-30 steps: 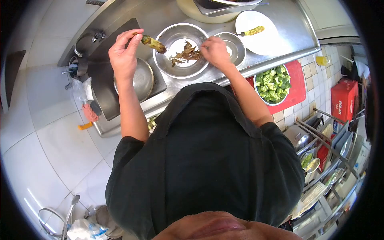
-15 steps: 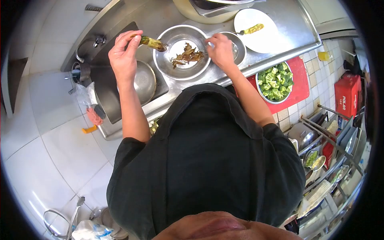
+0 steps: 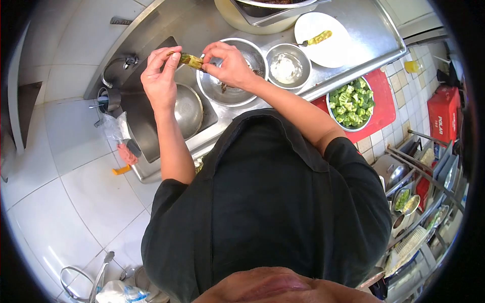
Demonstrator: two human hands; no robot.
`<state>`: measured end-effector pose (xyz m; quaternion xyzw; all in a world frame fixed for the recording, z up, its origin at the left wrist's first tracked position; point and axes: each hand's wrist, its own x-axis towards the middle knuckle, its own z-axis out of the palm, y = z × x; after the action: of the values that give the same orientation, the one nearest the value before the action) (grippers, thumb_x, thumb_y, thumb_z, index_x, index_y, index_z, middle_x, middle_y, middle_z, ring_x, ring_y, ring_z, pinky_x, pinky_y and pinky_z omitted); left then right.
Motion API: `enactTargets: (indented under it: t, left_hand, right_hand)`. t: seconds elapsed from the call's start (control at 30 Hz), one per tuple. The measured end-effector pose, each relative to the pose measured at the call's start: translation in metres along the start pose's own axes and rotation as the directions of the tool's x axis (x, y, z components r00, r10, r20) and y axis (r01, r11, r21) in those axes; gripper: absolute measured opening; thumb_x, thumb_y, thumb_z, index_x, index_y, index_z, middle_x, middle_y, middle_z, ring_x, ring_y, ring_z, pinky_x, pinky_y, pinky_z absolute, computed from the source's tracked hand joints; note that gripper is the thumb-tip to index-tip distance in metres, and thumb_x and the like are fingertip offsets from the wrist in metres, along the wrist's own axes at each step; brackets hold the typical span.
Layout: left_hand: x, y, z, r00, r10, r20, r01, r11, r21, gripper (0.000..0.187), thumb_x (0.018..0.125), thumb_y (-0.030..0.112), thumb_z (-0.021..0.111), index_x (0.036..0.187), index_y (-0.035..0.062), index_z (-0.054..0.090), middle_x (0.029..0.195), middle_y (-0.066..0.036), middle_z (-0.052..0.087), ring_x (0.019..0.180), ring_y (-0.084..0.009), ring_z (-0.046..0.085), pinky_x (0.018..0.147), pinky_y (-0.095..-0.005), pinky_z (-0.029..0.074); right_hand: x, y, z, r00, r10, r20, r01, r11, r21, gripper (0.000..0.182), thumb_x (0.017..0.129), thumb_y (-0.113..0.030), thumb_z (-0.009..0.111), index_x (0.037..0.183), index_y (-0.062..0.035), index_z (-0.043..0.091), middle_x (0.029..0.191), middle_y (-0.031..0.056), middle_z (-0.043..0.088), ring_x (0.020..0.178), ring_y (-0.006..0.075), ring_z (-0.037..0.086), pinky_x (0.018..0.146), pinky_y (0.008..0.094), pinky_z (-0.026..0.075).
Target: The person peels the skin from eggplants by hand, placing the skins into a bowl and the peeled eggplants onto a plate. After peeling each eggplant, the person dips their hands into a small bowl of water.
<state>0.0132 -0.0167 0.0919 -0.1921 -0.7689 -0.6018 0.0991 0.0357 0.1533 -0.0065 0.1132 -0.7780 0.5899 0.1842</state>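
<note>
A roasted, charred green chili pepper [image 3: 191, 60] is held up over the left rim of the large steel bowl [image 3: 206, 89]. My left hand [image 3: 161, 76] pinches its stem end. At the other end, the fingers of my right hand [image 3: 227, 64] are closed on the pepper's blackened tip. Below my right hand, dark peeled skins [image 3: 224, 88] lie in the bowl, partly hidden by the hand and forearm. A smaller steel bowl [image 3: 304, 81] stands to the right; its shiny contents look like liquid. On a white plate [image 3: 328, 53] rests a peeled chili [image 3: 319, 37] with its stem.
Left of the bowls is a sink [image 3: 146, 136] holding a round metal pan [image 3: 188, 113]. A bowl of broccoli [image 3: 351, 104] sits on a red board [image 3: 382, 96] at the right. A large pot [image 3: 247, 20] stands at the back. Steel counter edge [image 3: 364, 73] runs in front.
My right hand has moved left from near the small bowl to the pepper's tip, uncovering that bowl. My left hand still holds the pepper in nearly the same place.
</note>
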Motion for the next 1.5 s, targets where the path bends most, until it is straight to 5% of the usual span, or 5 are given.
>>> enactTargets:
  t: [0.67, 1.07, 1.27, 1.37, 1.5]
  left_hand:
    - [-0.004, 0.013, 0.007, 0.997, 0.079, 0.008, -0.079, 0.996, 0.039, 0.013, 0.089, -0.001, 0.067, 0.1, -0.0026, 0.073, 0.1, -0.006, 0.066, 0.096, -0.013, 0.058, 0.088, -0.0253, 0.045]
    - [0.006, -0.006, -0.01, 0.985, -0.009, -0.174, -0.008, 0.995, -0.098, 0.013, 0.09, 0.002, 0.068, 0.101, -0.0031, 0.073, 0.101, -0.005, 0.066, 0.094, -0.01, 0.058, 0.087, -0.0236, 0.045]
    - [0.009, -0.005, -0.018, 0.977, -0.014, -0.213, -0.008, 0.995, -0.102, 0.013, 0.09, 0.002, 0.067, 0.102, -0.0019, 0.072, 0.104, -0.007, 0.071, 0.095, -0.011, 0.061, 0.09, -0.0247, 0.046]
    - [0.01, -0.003, -0.022, 0.975, 0.002, -0.224, -0.024, 0.995, -0.099, 0.013, 0.091, 0.002, 0.067, 0.102, -0.0019, 0.072, 0.104, -0.007, 0.071, 0.096, -0.0111, 0.061, 0.09, -0.0245, 0.046]
    - [0.012, -0.001, -0.024, 0.978, 0.013, -0.208, -0.036, 0.994, -0.104, 0.011, 0.091, 0.0, 0.067, 0.1, -0.0034, 0.072, 0.101, -0.007, 0.068, 0.093, -0.011, 0.059, 0.086, -0.0238, 0.047]
  right_hand:
    - [0.009, 0.008, 0.022, 0.947, -0.272, -0.168, 0.257, 0.96, -0.106, 0.007, 0.071, -0.011, 0.066, 0.074, -0.0092, 0.06, 0.102, 0.006, 0.068, 0.097, 0.0248, 0.063, 0.09, 0.0391, 0.042]
    - [-0.019, 0.039, 0.006, 0.984, -0.103, -0.144, 0.097, 0.994, -0.047, 0.009, 0.074, -0.014, 0.065, 0.073, -0.0087, 0.058, 0.104, 0.006, 0.07, 0.101, 0.0242, 0.064, 0.094, 0.0397, 0.039]
    - [-0.043, 0.084, 0.006, 0.996, 0.0, -0.086, -0.013, 0.989, -0.149, 0.009, 0.072, -0.012, 0.065, 0.071, -0.0045, 0.06, 0.095, 0.0116, 0.071, 0.09, 0.031, 0.067, 0.086, 0.0402, 0.048]
    - [-0.056, 0.103, 0.002, 0.981, 0.193, -0.006, -0.189, 0.949, -0.252, 0.014, 0.07, -0.018, 0.066, 0.074, -0.0042, 0.065, 0.088, 0.0115, 0.069, 0.084, 0.0316, 0.066, 0.079, 0.043, 0.045]
    - [-0.057, 0.107, -0.006, 0.916, 0.366, 0.166, -0.235, 0.822, -0.518, 0.017, 0.072, -0.022, 0.067, 0.078, -0.0059, 0.068, 0.085, 0.0136, 0.07, 0.086, 0.0309, 0.066, 0.082, 0.0452, 0.044]
